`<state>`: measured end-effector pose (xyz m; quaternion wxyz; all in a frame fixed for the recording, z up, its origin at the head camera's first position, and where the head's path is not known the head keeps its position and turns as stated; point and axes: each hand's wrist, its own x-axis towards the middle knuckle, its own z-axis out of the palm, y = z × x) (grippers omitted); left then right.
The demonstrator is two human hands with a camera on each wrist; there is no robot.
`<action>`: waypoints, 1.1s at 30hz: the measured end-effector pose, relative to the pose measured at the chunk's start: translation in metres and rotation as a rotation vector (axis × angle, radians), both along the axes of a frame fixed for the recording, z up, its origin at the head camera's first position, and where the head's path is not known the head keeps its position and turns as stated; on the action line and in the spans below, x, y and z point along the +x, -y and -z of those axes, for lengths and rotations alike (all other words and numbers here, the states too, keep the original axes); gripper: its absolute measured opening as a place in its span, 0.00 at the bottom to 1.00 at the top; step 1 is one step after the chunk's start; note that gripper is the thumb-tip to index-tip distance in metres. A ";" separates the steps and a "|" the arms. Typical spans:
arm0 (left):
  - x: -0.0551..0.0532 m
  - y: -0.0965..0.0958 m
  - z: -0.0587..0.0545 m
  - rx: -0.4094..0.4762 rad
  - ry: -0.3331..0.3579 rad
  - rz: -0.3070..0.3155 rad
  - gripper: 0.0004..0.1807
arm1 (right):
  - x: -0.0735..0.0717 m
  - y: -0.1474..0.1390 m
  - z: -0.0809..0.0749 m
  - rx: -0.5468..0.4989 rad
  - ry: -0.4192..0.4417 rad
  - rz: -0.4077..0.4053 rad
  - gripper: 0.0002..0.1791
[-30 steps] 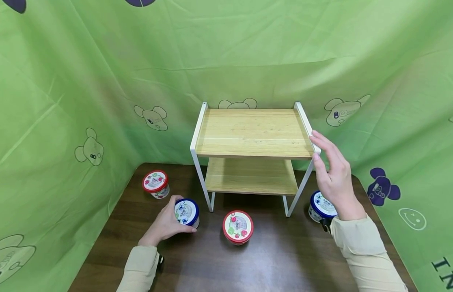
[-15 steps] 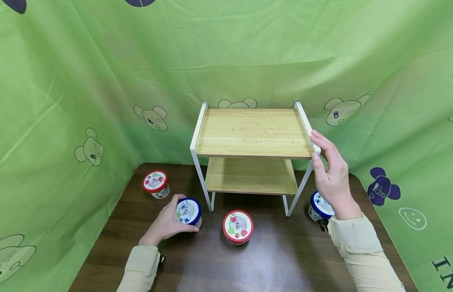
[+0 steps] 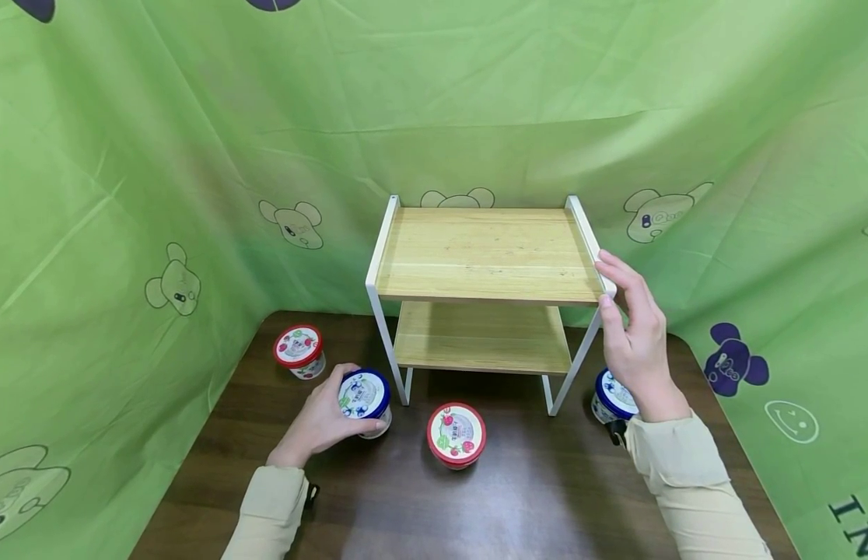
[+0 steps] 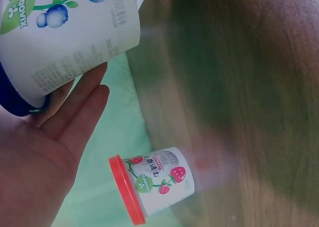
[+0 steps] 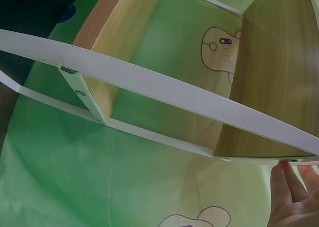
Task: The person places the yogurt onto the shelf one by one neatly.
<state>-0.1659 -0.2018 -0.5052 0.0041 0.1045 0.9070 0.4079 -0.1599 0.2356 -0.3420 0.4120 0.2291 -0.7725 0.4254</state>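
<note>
My left hand [image 3: 315, 418] grips a blue-lidded tub [image 3: 364, 395], thumb along the near side and fingers round the back. In the left wrist view the blueberry print shows on this white tub [image 4: 84, 33], and the fingers [image 4: 82, 110] lie against its side. My right hand [image 3: 640, 346] rests at the front right corner of a two-tier shelf [image 3: 486, 253], its fingertips touching the white side frame. The right wrist view shows straight fingers [image 5: 281, 189] against that frame [image 5: 164, 90]. In front of the shelf stands a red-lidded tub [image 3: 456, 435].
Another red-lidded tub [image 3: 299, 347] stands at the back left of the brown table [image 3: 434, 521]. A second blue-lidded tub [image 3: 614, 395], partly covered by the right wrist, stands right of the shelf. Green printed cloth [image 3: 476, 101] hangs round the table's back and sides.
My left hand has shifted slightly right and away from me with the blue-lidded tub, which now shows more of its white side. The right hand stays at the shelf frame.
</note>
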 end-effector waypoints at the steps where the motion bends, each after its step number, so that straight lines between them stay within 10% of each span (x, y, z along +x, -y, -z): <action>1: 0.000 0.000 0.000 -0.001 -0.005 0.000 0.57 | 0.000 0.000 0.000 -0.001 -0.001 0.000 0.21; 33: 0.004 -0.011 -0.027 0.020 -0.087 0.059 0.51 | 0.000 0.001 0.001 -0.030 0.018 0.011 0.20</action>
